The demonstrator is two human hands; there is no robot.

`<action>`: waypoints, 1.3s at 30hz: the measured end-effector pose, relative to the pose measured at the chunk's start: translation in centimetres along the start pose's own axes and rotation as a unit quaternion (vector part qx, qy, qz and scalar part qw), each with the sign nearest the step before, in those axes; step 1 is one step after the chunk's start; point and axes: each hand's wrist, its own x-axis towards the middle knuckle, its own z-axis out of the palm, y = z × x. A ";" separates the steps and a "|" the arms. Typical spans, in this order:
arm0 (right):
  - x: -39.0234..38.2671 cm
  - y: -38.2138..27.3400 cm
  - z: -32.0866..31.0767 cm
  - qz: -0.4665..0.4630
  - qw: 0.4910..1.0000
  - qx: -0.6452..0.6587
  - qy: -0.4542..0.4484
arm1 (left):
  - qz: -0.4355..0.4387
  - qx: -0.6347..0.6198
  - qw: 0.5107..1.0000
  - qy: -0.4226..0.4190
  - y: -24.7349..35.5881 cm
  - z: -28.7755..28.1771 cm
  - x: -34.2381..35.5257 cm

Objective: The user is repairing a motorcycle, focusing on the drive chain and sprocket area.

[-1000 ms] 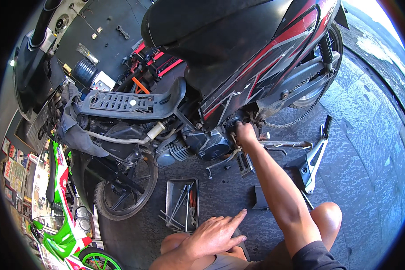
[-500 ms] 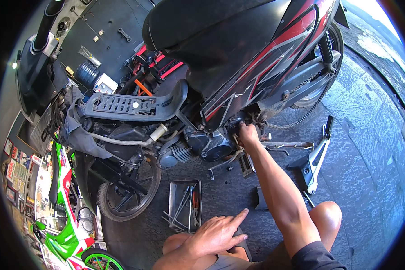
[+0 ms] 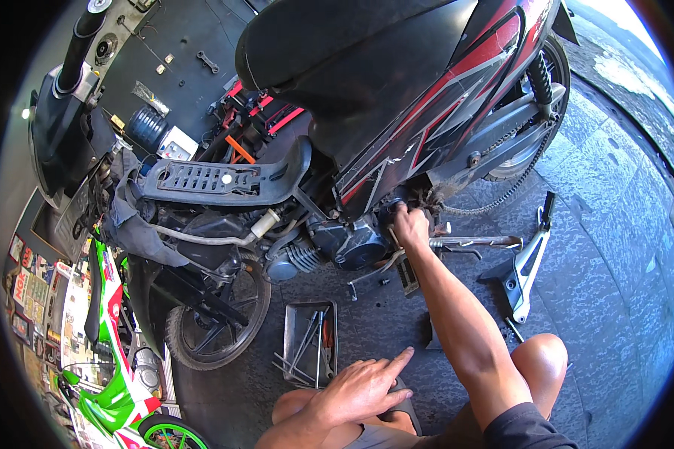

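A black and red motorcycle [image 3: 397,90] stands in front of me with its side covers off. My right hand [image 3: 409,224] reaches up to the engine area [image 3: 352,243] beside the loose drive chain [image 3: 502,196]; its fingers are curled against a part there, and what they grip is hidden. My left hand [image 3: 359,389] rests on my left knee with the fingers spread and the index finger stretched out, holding nothing. A metal tray of hand tools [image 3: 309,343] lies on the floor just ahead of that hand.
A silver footrest bracket [image 3: 524,269] and a long metal rod [image 3: 475,241] lie on the dark tiled floor to the right. A green and white motorcycle [image 3: 112,374] stands at the lower left. Red stands and a blue container [image 3: 144,127] sit behind the motorcycle.
The view has shifted slightly. My right hand stays at the engine and my left hand stays on my knee.
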 end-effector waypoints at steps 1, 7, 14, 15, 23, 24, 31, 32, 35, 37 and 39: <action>0.2 0.1 0.0 0.013 1.000 0.004 -0.023 | 0.000 0.001 1.000 0.000 0.0 0.0 0.1; 0.3 0.7 0.7 -0.041 0.999 -0.033 0.013 | -0.008 -0.006 1.000 -0.009 -0.1 0.1 0.1; 1.2 2.1 0.9 -0.077 0.997 0.026 0.013 | 0.018 0.015 1.000 0.017 -0.2 0.6 0.0; 1.4 2.4 1.0 -0.030 0.994 0.103 -0.019 | 0.017 0.005 1.000 0.014 -0.2 0.6 0.0; 1.5 1.4 0.5 0.102 0.948 0.273 -0.127 | 0.027 0.001 0.999 0.022 -0.4 0.6 0.0; 1.6 1.0 0.4 0.155 0.946 0.253 -0.133 | 0.015 -0.011 1.000 0.007 -0.4 0.5 -0.1; 1.2 0.8 1.1 0.106 0.968 0.217 -0.074 | 0.013 0.008 1.000 0.008 -0.2 0.3 -0.2; 1.2 0.8 1.1 0.090 0.970 0.216 -0.071 | 0.016 0.007 1.000 0.012 -0.3 0.3 -0.2; 1.6 0.9 0.5 0.117 0.956 0.248 -0.104 | 0.020 0.007 1.000 0.016 -0.3 0.5 -0.2; 2.2 0.8 -0.1 0.247 0.855 0.407 -0.205 | 0.021 0.009 1.000 0.018 -0.3 0.4 -0.2; 2.7 0.8 -0.4 0.271 0.818 0.441 -0.250 | 0.007 -0.003 1.000 -0.002 -0.3 0.4 -0.2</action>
